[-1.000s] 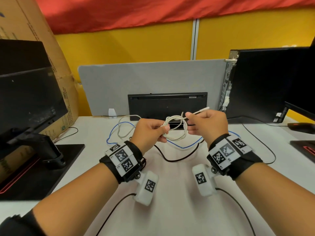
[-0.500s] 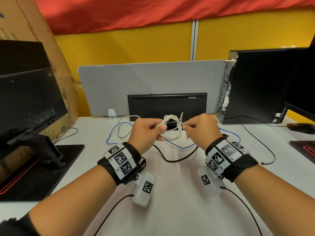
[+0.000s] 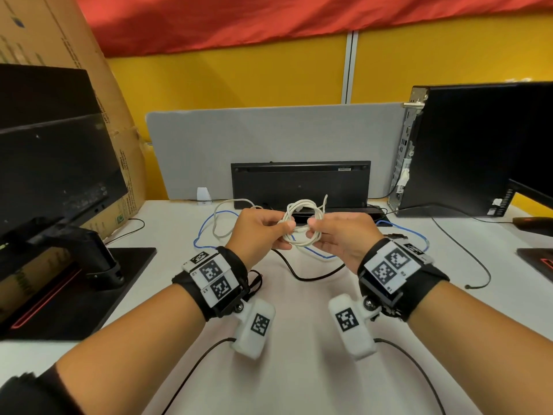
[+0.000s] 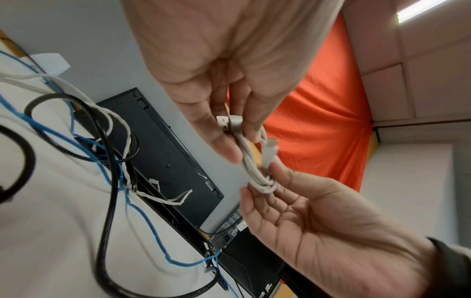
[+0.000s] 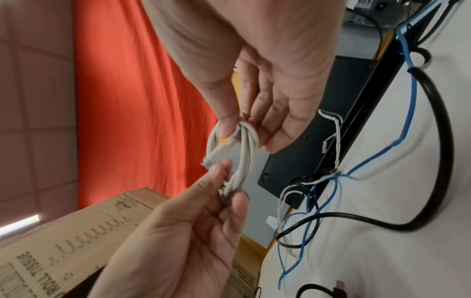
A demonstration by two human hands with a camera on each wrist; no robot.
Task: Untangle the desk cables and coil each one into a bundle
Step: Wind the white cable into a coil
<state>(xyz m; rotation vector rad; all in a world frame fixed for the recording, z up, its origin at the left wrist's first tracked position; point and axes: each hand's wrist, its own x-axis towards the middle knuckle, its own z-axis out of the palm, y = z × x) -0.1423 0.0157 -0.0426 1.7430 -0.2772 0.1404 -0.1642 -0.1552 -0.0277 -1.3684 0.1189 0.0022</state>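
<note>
The left hand [image 3: 259, 228] pinches one side of the white cable coil [image 3: 303, 224], lifted above the desk [image 3: 299, 369]; the right hand [image 3: 341, 235] pinches the other — nearly bundled. Blue cable [image 3: 206, 232], black cable [image 3: 311, 275] and another white one [image 3: 221, 217] lie tangled — left to do.

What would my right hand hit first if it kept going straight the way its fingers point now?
Probably the left hand: the right hand points across the coiled white cable that both hands pinch. Depth is unclear.
</note>
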